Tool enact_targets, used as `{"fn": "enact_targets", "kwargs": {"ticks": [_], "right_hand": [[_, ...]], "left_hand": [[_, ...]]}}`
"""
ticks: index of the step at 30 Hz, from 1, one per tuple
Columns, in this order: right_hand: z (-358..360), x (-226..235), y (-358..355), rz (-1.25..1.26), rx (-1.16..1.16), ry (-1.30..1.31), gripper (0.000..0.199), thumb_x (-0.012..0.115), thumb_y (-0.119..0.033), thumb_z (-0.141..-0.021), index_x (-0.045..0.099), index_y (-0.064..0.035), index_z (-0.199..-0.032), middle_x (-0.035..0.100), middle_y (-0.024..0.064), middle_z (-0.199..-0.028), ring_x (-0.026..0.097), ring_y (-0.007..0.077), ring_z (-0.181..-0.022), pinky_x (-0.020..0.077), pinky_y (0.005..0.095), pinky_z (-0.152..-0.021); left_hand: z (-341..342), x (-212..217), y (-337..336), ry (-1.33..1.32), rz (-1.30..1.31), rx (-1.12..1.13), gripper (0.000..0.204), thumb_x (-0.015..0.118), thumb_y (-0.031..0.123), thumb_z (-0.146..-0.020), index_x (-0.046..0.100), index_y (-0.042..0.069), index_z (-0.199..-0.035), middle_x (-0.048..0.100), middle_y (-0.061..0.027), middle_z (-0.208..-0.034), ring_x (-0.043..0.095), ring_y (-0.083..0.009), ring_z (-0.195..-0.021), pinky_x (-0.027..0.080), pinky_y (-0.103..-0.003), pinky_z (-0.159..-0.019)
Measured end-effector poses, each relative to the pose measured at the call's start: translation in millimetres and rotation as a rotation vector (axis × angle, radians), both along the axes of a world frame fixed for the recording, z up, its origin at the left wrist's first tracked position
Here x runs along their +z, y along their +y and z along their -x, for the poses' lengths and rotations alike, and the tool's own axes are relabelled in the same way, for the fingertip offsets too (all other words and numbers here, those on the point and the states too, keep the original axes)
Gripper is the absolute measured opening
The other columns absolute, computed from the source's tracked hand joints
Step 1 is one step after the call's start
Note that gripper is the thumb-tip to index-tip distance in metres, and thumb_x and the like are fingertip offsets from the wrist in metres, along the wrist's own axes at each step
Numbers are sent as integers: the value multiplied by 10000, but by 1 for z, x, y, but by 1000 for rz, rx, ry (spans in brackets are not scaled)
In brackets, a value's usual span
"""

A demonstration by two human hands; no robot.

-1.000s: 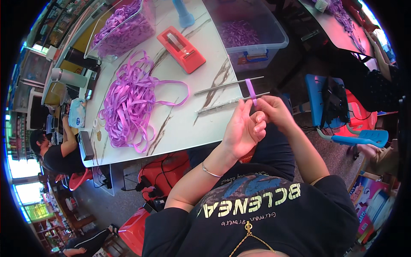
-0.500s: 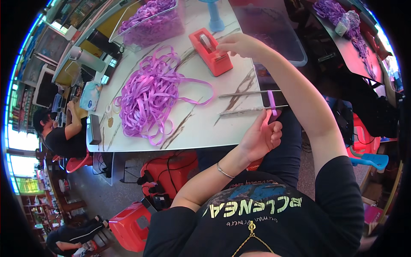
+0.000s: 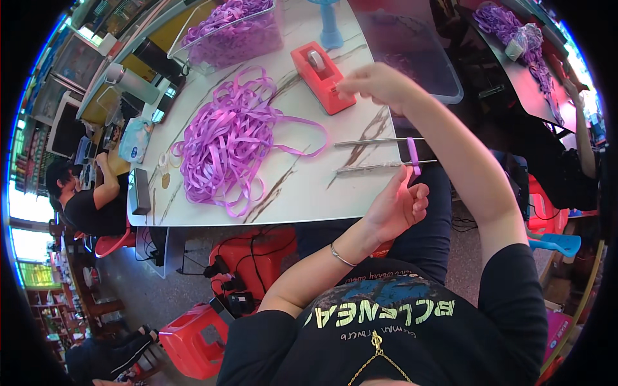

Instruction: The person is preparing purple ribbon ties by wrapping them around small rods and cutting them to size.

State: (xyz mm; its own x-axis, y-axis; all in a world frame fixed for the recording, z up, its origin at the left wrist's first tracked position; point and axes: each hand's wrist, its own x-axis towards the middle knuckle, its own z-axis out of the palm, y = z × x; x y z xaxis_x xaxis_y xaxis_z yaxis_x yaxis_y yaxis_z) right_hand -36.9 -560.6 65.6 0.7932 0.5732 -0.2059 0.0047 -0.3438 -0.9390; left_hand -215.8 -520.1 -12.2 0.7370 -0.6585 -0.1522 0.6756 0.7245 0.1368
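Note:
My left hand (image 3: 398, 207) is at the table's near edge, thumb and fingers closed on a short purple ribbon loop (image 3: 412, 156). The loop is wound across two thin metal rods (image 3: 370, 154) that jut over the white marble-patterned table (image 3: 302, 193). My right hand (image 3: 376, 83) reaches out over the table. Its fingertips are pinched together at the near end of a red tape dispenser (image 3: 320, 76), as if on the tape. A big tangle of purple ribbon (image 3: 228, 141) lies left of the rods.
A clear bin of purple ribbon (image 3: 235, 29) stands at the far left and an emptier clear bin (image 3: 412, 58) at the far right, with a blue stand (image 3: 329, 26) between them. A person (image 3: 90, 199) sits at the table's left end. Red stools (image 3: 193, 334) and cables lie underneath.
My right hand left the rods, reached out to the tape dispenser and now pinches at its near end. My left hand has stayed on the ribbon loop at the rods.

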Motion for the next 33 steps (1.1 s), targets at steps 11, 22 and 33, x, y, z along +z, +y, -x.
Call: {"fn": "enact_targets", "kwargs": {"ticks": [11, 22, 33], "right_hand": [[22, -36, 7, -88, -225, 30, 253, 646, -293, -790, 661, -48, -855, 643, 2, -756, 385, 51, -622, 316, 203, -528], [30, -20, 12, 424, -321, -730, 208, 631, -264, -771, 660, -58, -775, 632, 63, -655, 603, 187, -628, 435, 317, -580], [27, -26, -64, 154, 105, -244, 185, 602, -176, -805, 614, -1, -746, 579, 18, -630, 520, 65, -640, 410, 238, -595]], "left_hand": [[-2, -7, -3, -6, 56, -14, 255, 425, 446, -919, 401, 221, -1037, 437, -7, -773, 408, -119, -654, 367, -240, -586], [0, -3, -2, -10, 79, 16, 336, 426, 476, -909, 390, 229, -1134, 447, -14, -775, 418, -124, -650, 374, -245, -595], [-2, -6, -4, 12, 70, 14, 309, 409, 479, -916, 346, 221, -1074, 445, -11, -751, 425, -130, -642, 377, -251, -604]]}}
